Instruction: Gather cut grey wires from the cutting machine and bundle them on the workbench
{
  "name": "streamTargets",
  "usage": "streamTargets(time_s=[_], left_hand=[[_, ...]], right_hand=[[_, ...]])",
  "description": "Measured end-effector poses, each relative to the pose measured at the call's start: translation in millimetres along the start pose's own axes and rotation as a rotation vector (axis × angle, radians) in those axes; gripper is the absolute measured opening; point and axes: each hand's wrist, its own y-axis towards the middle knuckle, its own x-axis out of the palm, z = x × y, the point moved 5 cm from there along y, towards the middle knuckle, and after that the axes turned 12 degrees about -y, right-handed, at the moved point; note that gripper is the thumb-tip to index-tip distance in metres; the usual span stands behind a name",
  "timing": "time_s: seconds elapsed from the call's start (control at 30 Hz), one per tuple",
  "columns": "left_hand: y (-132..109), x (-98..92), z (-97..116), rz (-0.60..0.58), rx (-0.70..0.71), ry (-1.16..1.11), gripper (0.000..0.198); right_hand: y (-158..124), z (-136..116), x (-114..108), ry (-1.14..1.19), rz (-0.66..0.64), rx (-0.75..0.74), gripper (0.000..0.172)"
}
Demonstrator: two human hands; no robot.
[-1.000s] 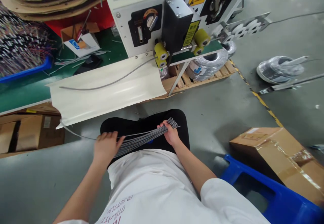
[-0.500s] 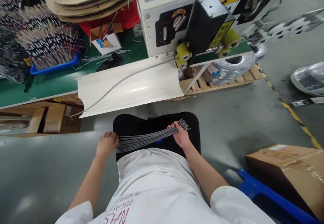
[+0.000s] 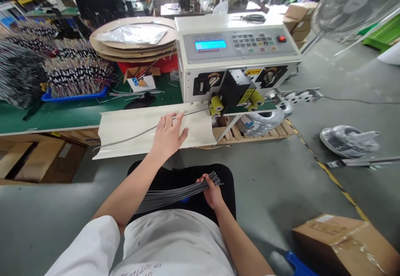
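My right hand (image 3: 212, 190) is wrapped round one end of a bundle of grey cables (image 3: 175, 197) lying across my lap. The bundle's other end is hidden behind my left forearm. My left hand (image 3: 168, 133) is stretched out over the cream chute (image 3: 125, 142), fingers apart and holding nothing. Its fingertips are over a single grey cable (image 3: 137, 135) that runs along the chute; whether they touch it I cannot tell. That cable comes out between the yellow rollers (image 3: 215, 105) of the wire-cutting machine (image 3: 200, 72).
On the green bench (image 3: 18, 120) stand a blue tray (image 3: 75, 95) of short wires, cardboard discs (image 3: 100, 51) and a small box (image 3: 142, 83). Wrapped cable coils (image 3: 262, 122) lie on a pallet (image 3: 281, 130) beneath. A cardboard box (image 3: 343, 242) is at right, a fan (image 3: 353, 5) behind.
My left hand has let go of the bundle and moved up and forward to the chute. My right hand keeps its hold. The view has tilted up, showing the machine's panel.
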Motion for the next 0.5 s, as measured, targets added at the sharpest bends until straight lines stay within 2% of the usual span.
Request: streamTargets(time_s=[0.07,0.17,0.27,0.4,0.5], left_hand=[[9,12.1,-2,-0.015,-0.035,0.018,0.059],[7,19.6,-10,-0.011,-0.109,0.098,0.059],[0,18.2,-19,-0.013,-0.167,0.181,0.056],[-7,12.2,-27,-0.055,-0.175,0.206,0.042],[-22,4.0,-33,-0.140,-0.163,0.164,0.046]], right_hand=[[-1,0,-1,0.007,0.001,-0.001,0.024],[0,0,-1,0.015,-0.020,0.001,0.022],[1,-1,-1,0.014,-0.034,0.000,0.023],[3,-1,0,0.012,-0.042,0.018,0.019],[3,-1,-1,0.013,-0.033,0.030,0.018]])
